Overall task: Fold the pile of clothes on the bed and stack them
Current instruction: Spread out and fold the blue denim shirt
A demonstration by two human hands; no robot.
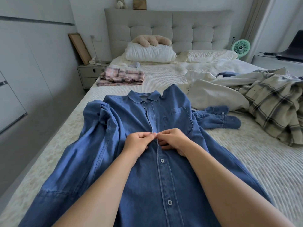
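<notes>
Apparently both hands, left hand (137,143) and right hand (174,140), pinch shirt (164,177) placket.

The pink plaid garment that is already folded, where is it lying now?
In the head view the folded pink plaid garment lies at the bed's far left edge, beside the nightstand, beyond the denim shirt.

I have one view only, from the camera on the head, so nothing is shared with a second view. It looks forward and down along both forearms, from the foot end of the bed (164,74) towards the headboard (168,28). It sits close: the fingers (151,136) meet near the middle of my frame, over the denim shirt (172,169). The wide lens bends the walls at the edges. Beyond the fingers I see the pillows (150,53).
</notes>
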